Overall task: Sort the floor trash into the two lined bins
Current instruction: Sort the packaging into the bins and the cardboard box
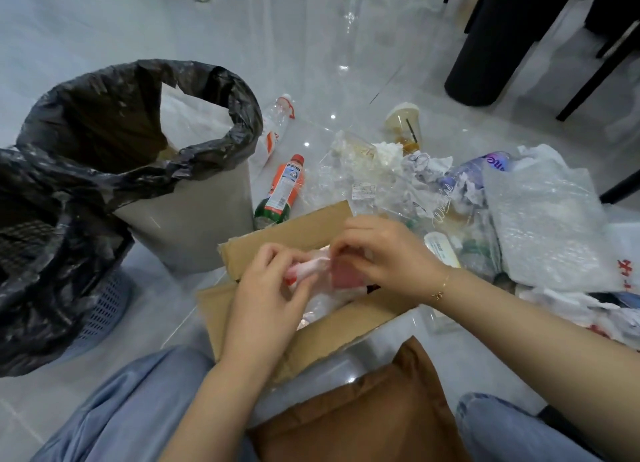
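I hold a small crumpled wrapper (311, 267), pale pink and white with a red-orange edge at its left end, above the open cardboard box (277, 240) in front of my knees. My left hand (273, 288) has its grip pinched on the twisted left end of the wrapper, and my right hand (377, 254) has its grip pinched on the right end, beside a dull pink rectangular patch; whether that patch is part of the wrapper I cannot tell. The wrapper looks thin, soft and wrinkled, and its print is too blurred to read. To my left stand the two bins: the grey bin (194, 226) with its black liner (104, 115) folded over the rim and white plastic inside, and nearer me the lattice bin (104, 309), its black liner draped loosely down the side. The grey bin's wall is just beside the box's left flap. An orange-labelled bottle (282, 191) lies on the floor between the grey bin and the box's far flap. On my right, a heap of clear bags, crumpled paper and bubble wrap (543, 226) crowds against the box. Bare glossy floor (104, 18) lies beyond the bins.
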Demonstrator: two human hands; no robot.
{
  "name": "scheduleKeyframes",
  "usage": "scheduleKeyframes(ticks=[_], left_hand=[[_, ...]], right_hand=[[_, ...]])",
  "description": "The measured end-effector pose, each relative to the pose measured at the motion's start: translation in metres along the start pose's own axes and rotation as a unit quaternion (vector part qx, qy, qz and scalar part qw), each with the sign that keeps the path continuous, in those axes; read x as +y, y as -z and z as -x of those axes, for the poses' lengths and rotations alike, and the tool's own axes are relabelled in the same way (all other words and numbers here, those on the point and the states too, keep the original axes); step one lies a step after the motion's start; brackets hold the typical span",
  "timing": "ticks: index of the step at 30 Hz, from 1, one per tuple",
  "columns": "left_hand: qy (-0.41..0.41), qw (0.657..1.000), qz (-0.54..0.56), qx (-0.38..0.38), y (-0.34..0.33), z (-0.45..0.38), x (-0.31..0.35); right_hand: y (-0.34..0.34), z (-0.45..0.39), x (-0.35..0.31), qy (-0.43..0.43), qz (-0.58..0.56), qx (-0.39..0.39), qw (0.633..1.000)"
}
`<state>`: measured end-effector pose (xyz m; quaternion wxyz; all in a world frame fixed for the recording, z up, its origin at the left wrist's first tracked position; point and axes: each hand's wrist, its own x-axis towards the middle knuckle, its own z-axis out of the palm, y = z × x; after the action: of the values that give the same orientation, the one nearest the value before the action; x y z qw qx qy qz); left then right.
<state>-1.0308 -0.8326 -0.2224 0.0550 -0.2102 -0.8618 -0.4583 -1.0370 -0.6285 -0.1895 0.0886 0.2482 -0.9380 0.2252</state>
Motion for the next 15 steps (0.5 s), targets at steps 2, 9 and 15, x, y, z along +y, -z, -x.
scheduleKeyframes(ticks=[2, 9, 15], left_hand=[[0.014, 0.999, 0.016, -0.047, 0.005, 0.001, -0.005], [0.038, 0.986, 0.010, -0.165, 0.008, 0.004, 0.000], [0.064, 0.955, -0.105, -0.270, -0.003, 0.014, 0.001]], right_hand=[[0.000, 0.007, -0.002, -0.033, -0.029, -0.074, 0.996], [0.006, 0.023, -0.006, -0.120, -0.034, -0.190, 0.974], [-0.010, 0.019, -0.011, -0.132, -0.010, -0.298, 0.945]])
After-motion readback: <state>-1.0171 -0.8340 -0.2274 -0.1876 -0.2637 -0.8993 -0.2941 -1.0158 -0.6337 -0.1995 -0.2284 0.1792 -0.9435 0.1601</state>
